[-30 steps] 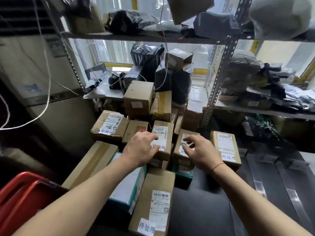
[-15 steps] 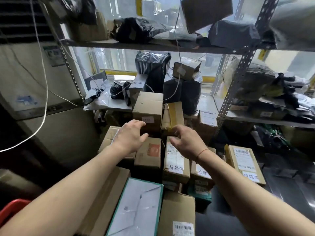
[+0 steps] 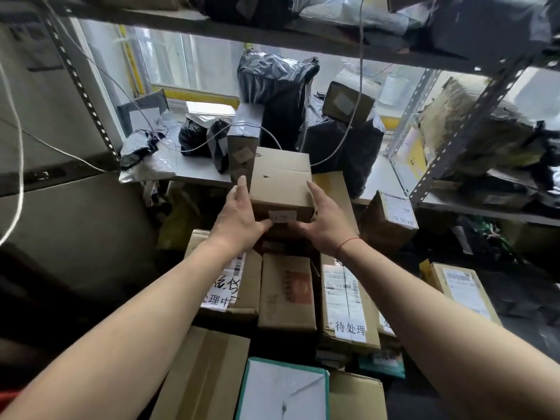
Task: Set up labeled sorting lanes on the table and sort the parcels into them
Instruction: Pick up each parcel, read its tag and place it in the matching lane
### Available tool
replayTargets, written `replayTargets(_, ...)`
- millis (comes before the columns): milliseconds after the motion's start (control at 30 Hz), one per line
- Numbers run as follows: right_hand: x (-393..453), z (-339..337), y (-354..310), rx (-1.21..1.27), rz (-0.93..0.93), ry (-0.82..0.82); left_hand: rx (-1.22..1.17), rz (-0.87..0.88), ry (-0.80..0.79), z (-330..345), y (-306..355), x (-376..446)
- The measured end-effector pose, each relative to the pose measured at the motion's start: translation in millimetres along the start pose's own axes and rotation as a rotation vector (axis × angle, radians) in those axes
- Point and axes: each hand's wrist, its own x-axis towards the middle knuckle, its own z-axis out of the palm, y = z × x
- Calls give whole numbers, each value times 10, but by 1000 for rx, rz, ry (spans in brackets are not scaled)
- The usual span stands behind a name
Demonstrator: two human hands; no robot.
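Plain brown cardboard box [image 3: 281,183] tops the parcel stack, dead ahead between both hands. Left hand [image 3: 239,219] and right hand [image 3: 325,225] flat-fingered, pressing its 2 sides, equally near; long axis runs away from person.

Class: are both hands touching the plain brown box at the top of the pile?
Touching. The head view shows the left hand and right hand pressed against opposite sides of the box.

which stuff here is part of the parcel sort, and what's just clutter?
Job:
- small brown box, flanked by left hand and right hand
- labeled cartons stacked below
- teal-edged parcel

Lying about:
- black bags on the shelf
- loose white cable
- metal rack upright
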Motion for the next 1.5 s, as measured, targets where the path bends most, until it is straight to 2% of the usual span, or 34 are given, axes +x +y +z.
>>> replayTargets(267,24,63,66,37,-29,2,-20,-11,-29,96,-78,44)
replayTargets(400,-40,-15,14,108,-41,19,-46,76,54,5,34,-68)
replayTargets(500,-138,-123,-53,330,-31,59,-86,161,150,-78,117,-285)
replayTargets(600,-246,-173,-104,590,75,34,-152,263,195,-73,203,-566)
replayTargets(767,-389,-203,-78,571,178,-49,-92,344,300,-37,316,-897)
replayTargets(833,-498,-293,-76,661,169,-95,-73,412,338,-97,332,-1001)
replayTargets(900,-587,-403,13,851,166,-161,-184,459,302,-217,394,-1127)
replayTargets(967,-655,-492,154,1142,182,-351,-443,360,229,-295,427,-1164)
replayTargets(1000,-685,-518,201,1308,205,-452,-537,248,182,-302,429,-1136)
replayTargets(1067,-756,-515,289,1544,268,-551,-743,-8,-35,-277,464,-1090)
replayTargets(1100,-780,-492,331,1578,289,-574,-884,-106,-161,-231,485,-1089)
replayTargets(1167,-839,-435,395,1508,324,-553,-1099,-189,-295,-159,529,-1106)
replayTargets(1233,-872,-423,447,1377,334,-450,-1121,-173,-264,-129,535,-1116)
replayTargets(1400,-847,-498,454,937,183,-176,-853,-87,-118,-71,396,-1011)
replayTargets(1500,-833,-506,410,811,112,-214,-762,-36,-78,-40,347,-959)
